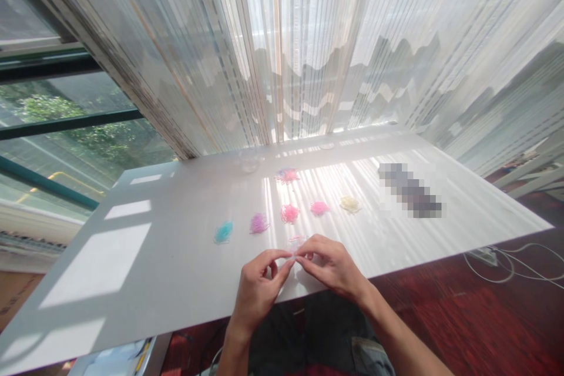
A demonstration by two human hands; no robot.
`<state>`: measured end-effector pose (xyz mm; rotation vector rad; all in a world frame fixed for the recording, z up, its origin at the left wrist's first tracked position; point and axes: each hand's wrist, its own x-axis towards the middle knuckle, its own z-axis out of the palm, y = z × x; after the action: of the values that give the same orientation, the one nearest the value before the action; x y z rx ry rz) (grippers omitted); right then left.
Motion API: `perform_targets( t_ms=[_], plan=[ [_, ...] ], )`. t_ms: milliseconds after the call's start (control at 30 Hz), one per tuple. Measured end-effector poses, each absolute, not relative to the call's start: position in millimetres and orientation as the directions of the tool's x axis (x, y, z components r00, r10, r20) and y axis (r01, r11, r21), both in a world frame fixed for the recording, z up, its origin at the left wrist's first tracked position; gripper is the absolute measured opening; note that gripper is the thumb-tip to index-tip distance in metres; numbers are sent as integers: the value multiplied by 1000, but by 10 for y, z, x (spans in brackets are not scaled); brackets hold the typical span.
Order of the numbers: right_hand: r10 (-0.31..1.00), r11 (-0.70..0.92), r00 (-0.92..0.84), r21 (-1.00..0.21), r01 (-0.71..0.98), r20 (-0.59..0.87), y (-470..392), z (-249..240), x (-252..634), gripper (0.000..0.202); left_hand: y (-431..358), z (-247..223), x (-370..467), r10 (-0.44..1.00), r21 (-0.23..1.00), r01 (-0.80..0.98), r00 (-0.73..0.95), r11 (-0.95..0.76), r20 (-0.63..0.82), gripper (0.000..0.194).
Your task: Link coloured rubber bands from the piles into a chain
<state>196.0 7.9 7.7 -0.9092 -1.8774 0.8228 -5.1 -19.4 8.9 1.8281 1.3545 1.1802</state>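
My left hand [263, 279] and my right hand [329, 261] meet above the near part of the white table, fingertips together. Both pinch at one spot, where a tiny pale piece seems to be held; its kind cannot be made out. Just beyond the fingertips lie a few thin pink pieces [294, 239]. Small heaps of thin strand-like pieces form a row: a teal heap [224, 232], a purple heap [259, 223], a coral-pink heap [289, 213], a bright pink heap [319, 207] and a pale yellow heap [350, 204]. Behind them sits a mixed pink and blue heap [288, 175].
A clear round container [250, 160] stands near the back edge of the white table [176, 258], and a clear flat disc [326, 145] lies further right. A blurred dark object [410, 190] is at the right. Striped curtains [304, 41] hang behind; white cables [511, 264] lie on the floor.
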Motion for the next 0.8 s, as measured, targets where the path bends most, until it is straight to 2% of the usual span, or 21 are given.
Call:
perform_targets(
  t_ms=[533,800],
  plan=[
    [881,447,-314,-837,316,352,55,130,1952,21,-198,40,-37,937,818,461,118,-344,328,12],
    [881,442,-341,-826,349,328,55,128,1945,17,-214,73,-38,943,836,441,94,-326,318,11]
  ],
)
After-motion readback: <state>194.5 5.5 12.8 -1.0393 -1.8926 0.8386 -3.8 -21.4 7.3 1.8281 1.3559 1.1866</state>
